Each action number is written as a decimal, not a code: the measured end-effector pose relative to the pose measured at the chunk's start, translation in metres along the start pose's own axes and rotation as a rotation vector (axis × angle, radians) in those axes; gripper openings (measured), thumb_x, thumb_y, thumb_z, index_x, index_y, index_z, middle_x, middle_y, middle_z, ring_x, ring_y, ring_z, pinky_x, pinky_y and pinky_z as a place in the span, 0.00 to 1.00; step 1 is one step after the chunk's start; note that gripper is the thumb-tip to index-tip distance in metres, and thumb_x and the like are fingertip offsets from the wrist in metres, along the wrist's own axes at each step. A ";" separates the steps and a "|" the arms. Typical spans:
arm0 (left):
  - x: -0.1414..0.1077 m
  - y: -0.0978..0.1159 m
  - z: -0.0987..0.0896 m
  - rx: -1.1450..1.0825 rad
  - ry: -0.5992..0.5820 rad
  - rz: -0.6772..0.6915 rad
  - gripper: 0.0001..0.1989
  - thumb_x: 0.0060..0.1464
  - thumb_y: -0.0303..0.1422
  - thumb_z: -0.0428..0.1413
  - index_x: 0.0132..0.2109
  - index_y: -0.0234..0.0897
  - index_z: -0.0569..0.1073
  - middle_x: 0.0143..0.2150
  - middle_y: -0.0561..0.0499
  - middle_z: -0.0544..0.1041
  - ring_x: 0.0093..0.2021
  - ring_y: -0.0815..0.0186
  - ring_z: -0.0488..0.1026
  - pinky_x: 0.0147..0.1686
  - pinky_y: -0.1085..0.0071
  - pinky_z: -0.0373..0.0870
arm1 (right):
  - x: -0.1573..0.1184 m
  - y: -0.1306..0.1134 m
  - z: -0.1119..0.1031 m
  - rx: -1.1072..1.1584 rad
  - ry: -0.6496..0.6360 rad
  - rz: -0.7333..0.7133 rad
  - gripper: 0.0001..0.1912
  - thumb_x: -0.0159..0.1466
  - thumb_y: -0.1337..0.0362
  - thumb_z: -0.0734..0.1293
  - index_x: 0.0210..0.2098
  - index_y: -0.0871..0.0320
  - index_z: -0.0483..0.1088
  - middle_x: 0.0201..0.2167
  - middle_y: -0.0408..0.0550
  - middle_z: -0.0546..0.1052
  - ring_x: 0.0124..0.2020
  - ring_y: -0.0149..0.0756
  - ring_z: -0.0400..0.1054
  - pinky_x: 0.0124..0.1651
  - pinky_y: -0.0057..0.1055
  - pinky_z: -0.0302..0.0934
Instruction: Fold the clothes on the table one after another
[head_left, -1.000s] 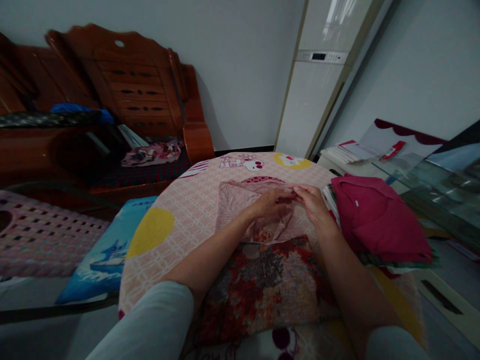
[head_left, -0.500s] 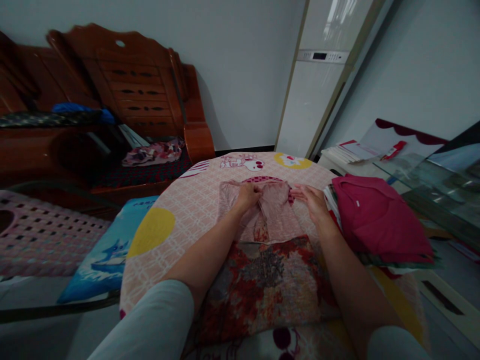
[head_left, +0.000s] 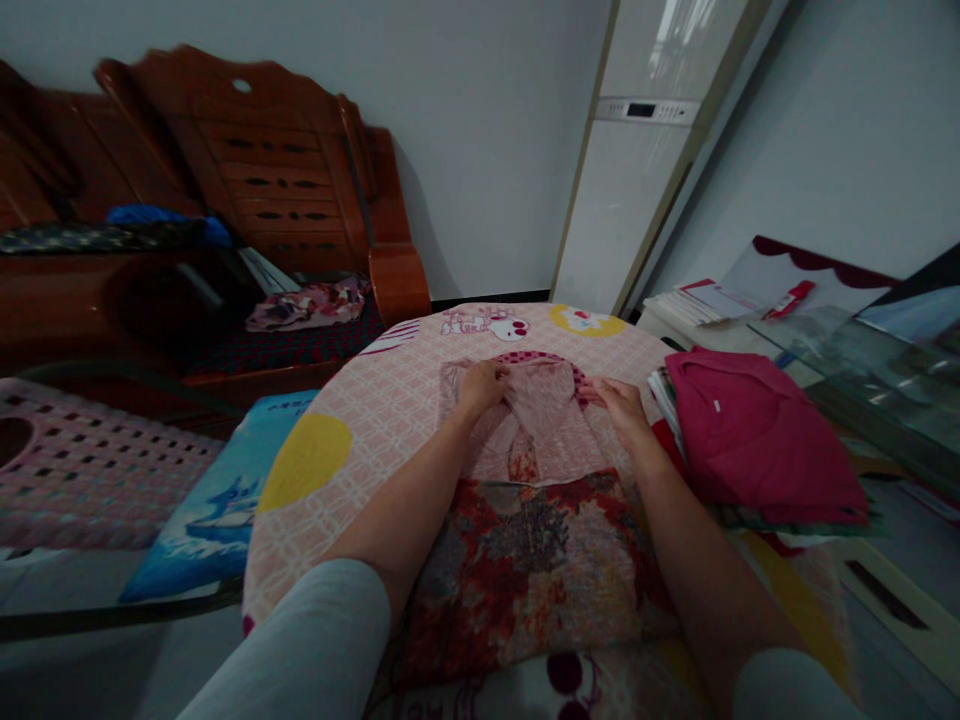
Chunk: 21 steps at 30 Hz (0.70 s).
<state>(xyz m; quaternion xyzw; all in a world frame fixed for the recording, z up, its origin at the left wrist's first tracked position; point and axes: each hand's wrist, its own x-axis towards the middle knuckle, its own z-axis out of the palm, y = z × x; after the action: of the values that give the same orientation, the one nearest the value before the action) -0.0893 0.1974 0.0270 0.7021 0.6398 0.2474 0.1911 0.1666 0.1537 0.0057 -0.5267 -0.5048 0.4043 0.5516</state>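
A garment (head_left: 540, 560) with a red, grey and beige blotchy print lies on the round table in front of me. Its far part is folded over, showing the pale pink inner side (head_left: 555, 410). My left hand (head_left: 482, 388) is on the far left of this pink part, fingers curled and closed on the cloth near the top edge. By the far right edge of the garment is my right hand (head_left: 619, 405), its fingers stretched out toward the cloth; whether the tips touch it is hard to see.
A patterned cloth (head_left: 300, 470) covers the table. Folded clothes with a magenta top (head_left: 750, 430) are stacked at the right. A wooden sofa (head_left: 247, 170) and a pink woven basket (head_left: 97, 470) stand left, with a blue bag (head_left: 217, 510). A white cabinet-like unit (head_left: 630, 190) stands behind.
My left hand has shifted slightly left along the pink fold, and the flap under it lies a little flatter. My right hand has moved slightly down and left.
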 end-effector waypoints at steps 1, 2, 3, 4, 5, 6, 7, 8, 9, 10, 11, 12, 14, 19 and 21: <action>0.001 -0.003 0.001 0.018 0.012 -0.012 0.21 0.50 0.23 0.55 0.51 0.36 0.80 0.44 0.46 0.83 0.43 0.62 0.79 0.46 0.73 0.71 | 0.001 0.001 0.000 -0.006 -0.002 -0.005 0.28 0.51 0.40 0.72 0.37 0.59 0.78 0.34 0.53 0.83 0.40 0.48 0.78 0.51 0.45 0.70; 0.001 -0.005 0.002 0.031 0.026 -0.024 0.21 0.51 0.24 0.55 0.52 0.36 0.79 0.44 0.46 0.83 0.43 0.62 0.79 0.46 0.73 0.72 | 0.002 0.003 0.000 -0.011 -0.006 -0.010 0.28 0.51 0.40 0.72 0.37 0.60 0.78 0.34 0.53 0.83 0.40 0.48 0.78 0.51 0.45 0.69; 0.002 -0.007 0.003 0.040 0.037 -0.030 0.21 0.51 0.24 0.54 0.52 0.36 0.79 0.45 0.45 0.82 0.44 0.62 0.79 0.45 0.73 0.72 | 0.002 0.004 0.000 -0.017 -0.008 -0.015 0.29 0.51 0.40 0.72 0.38 0.60 0.78 0.34 0.53 0.83 0.40 0.48 0.78 0.51 0.45 0.69; 0.002 -0.008 0.004 0.044 0.042 -0.030 0.20 0.52 0.25 0.55 0.51 0.35 0.79 0.45 0.45 0.82 0.44 0.61 0.79 0.45 0.73 0.71 | 0.003 0.006 0.000 -0.022 -0.009 -0.019 0.29 0.51 0.40 0.72 0.38 0.60 0.78 0.35 0.53 0.83 0.40 0.48 0.78 0.51 0.45 0.70; 0.002 -0.008 0.005 0.044 0.043 -0.029 0.19 0.52 0.26 0.55 0.50 0.34 0.80 0.46 0.44 0.82 0.44 0.61 0.79 0.45 0.73 0.71 | 0.004 0.007 -0.001 -0.026 -0.009 -0.025 0.30 0.51 0.40 0.72 0.38 0.60 0.78 0.35 0.53 0.83 0.40 0.48 0.78 0.51 0.45 0.69; 0.002 -0.009 0.006 0.038 0.043 -0.024 0.18 0.52 0.26 0.56 0.50 0.34 0.80 0.46 0.44 0.82 0.44 0.62 0.78 0.45 0.73 0.71 | 0.004 0.009 -0.001 -0.032 -0.009 -0.031 0.30 0.52 0.40 0.72 0.39 0.61 0.78 0.35 0.54 0.83 0.40 0.48 0.78 0.51 0.45 0.69; 0.003 -0.009 0.006 0.027 0.043 -0.019 0.17 0.52 0.26 0.56 0.49 0.34 0.80 0.45 0.44 0.82 0.43 0.62 0.78 0.45 0.73 0.71 | 0.005 0.012 -0.002 -0.038 -0.008 -0.039 0.30 0.52 0.41 0.72 0.39 0.61 0.78 0.35 0.54 0.83 0.40 0.48 0.78 0.51 0.46 0.69; 0.003 -0.009 0.007 0.014 0.044 -0.017 0.17 0.52 0.26 0.56 0.49 0.34 0.80 0.45 0.45 0.82 0.43 0.63 0.78 0.44 0.73 0.71 | 0.006 0.014 -0.002 -0.049 -0.007 -0.049 0.29 0.52 0.41 0.71 0.39 0.61 0.78 0.35 0.54 0.83 0.40 0.48 0.77 0.51 0.46 0.69; 0.003 -0.009 0.006 -0.001 0.046 -0.021 0.17 0.52 0.26 0.56 0.49 0.35 0.80 0.43 0.46 0.82 0.42 0.63 0.78 0.44 0.74 0.71 | 0.007 0.017 -0.002 -0.062 -0.006 -0.060 0.29 0.52 0.41 0.71 0.39 0.61 0.78 0.35 0.53 0.82 0.40 0.48 0.77 0.51 0.46 0.69; 0.003 -0.009 0.006 -0.017 0.048 -0.026 0.16 0.52 0.26 0.56 0.48 0.35 0.80 0.42 0.47 0.83 0.41 0.64 0.78 0.43 0.74 0.71 | 0.008 0.019 -0.002 -0.077 -0.004 -0.072 0.29 0.52 0.41 0.71 0.39 0.61 0.77 0.35 0.53 0.82 0.39 0.47 0.77 0.50 0.47 0.69; 0.002 -0.008 0.005 -0.033 0.048 -0.032 0.16 0.52 0.26 0.56 0.47 0.36 0.81 0.40 0.48 0.83 0.40 0.65 0.78 0.43 0.74 0.71 | 0.010 0.020 -0.002 -0.096 -0.002 -0.082 0.29 0.53 0.42 0.70 0.39 0.61 0.77 0.34 0.52 0.82 0.38 0.47 0.77 0.49 0.46 0.70; 0.002 -0.008 0.004 -0.048 0.043 -0.036 0.15 0.51 0.26 0.56 0.46 0.36 0.81 0.38 0.48 0.83 0.39 0.65 0.78 0.42 0.75 0.71 | 0.013 0.021 0.000 -0.119 0.001 -0.085 0.27 0.54 0.43 0.69 0.39 0.61 0.77 0.34 0.51 0.82 0.37 0.46 0.77 0.48 0.45 0.70; 0.001 -0.007 0.002 -0.073 0.024 -0.042 0.15 0.50 0.25 0.56 0.44 0.37 0.82 0.36 0.49 0.82 0.37 0.65 0.78 0.41 0.75 0.70 | 0.020 0.018 0.005 -0.199 0.014 -0.058 0.23 0.57 0.49 0.67 0.40 0.61 0.77 0.32 0.50 0.82 0.34 0.43 0.77 0.43 0.42 0.71; 0.000 -0.007 -0.002 -0.120 -0.004 -0.067 0.15 0.48 0.25 0.57 0.44 0.38 0.83 0.33 0.51 0.82 0.35 0.66 0.77 0.38 0.75 0.70 | 0.050 -0.004 0.022 -0.656 0.029 -0.019 0.21 0.60 0.66 0.59 0.47 0.63 0.78 0.27 0.49 0.81 0.30 0.39 0.75 0.39 0.34 0.68; 0.000 -0.007 -0.003 -0.137 -0.014 -0.086 0.16 0.48 0.25 0.57 0.44 0.38 0.83 0.32 0.52 0.82 0.34 0.66 0.76 0.37 0.76 0.69 | 0.062 -0.012 0.028 -0.829 0.008 -0.056 0.21 0.59 0.68 0.59 0.47 0.63 0.78 0.31 0.51 0.82 0.35 0.40 0.75 0.42 0.33 0.66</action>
<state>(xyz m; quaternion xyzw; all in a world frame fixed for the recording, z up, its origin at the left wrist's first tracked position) -0.0967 0.1976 0.0253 0.6608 0.6496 0.2775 0.2537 0.1480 0.2176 0.0239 -0.6920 -0.6367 0.1496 0.3054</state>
